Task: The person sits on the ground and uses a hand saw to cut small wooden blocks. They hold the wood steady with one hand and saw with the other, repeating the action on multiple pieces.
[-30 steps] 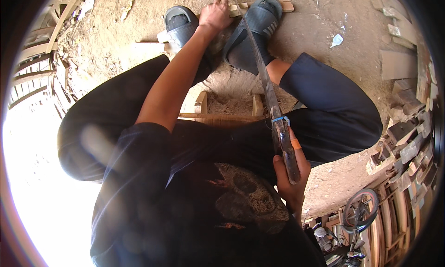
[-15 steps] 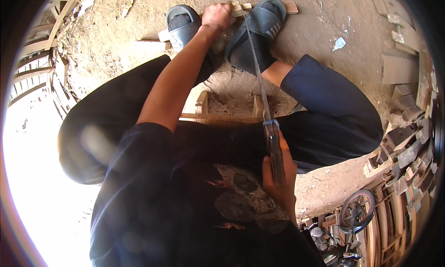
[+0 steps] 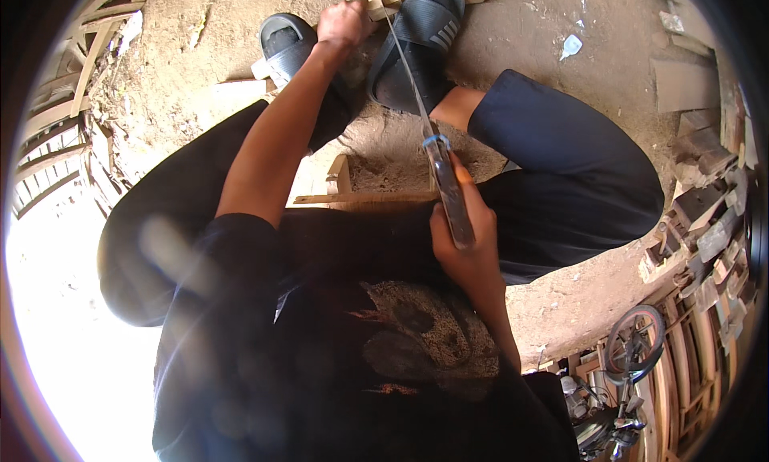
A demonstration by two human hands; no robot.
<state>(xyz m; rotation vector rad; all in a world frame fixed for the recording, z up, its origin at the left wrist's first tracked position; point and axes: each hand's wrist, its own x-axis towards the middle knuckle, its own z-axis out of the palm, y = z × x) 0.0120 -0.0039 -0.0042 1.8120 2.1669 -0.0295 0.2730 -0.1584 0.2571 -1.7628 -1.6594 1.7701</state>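
Observation:
My left hand (image 3: 344, 23) is closed on a narrow wooden strip (image 3: 386, 3) at ground level, between my two feet. The strip runs beneath my right slide sandal (image 3: 424, 25), its far end showing past the sole. My right hand (image 3: 471, 242) wraps round the dark handle of a handsaw (image 3: 412, 81) with a blue band where blade meets handle. The thin blade slants away from me, its far end at the strip just right of my left hand. Whether the teeth are in a cut is too small to tell.
My left slide sandal (image 3: 290, 52) rests by another wood piece (image 3: 244, 89). A low wooden seat or frame (image 3: 364, 197) lies below my legs. Wood offcuts (image 3: 705, 197) pile up at right, with a motorbike (image 3: 633, 346) behind. Slatted wood (image 3: 56, 133) stands at left.
The saw and my right hand have moved forward, away from my body, bringing the handle closer to the strip. My left hand keeps its grip; the whole view has shifted slightly.

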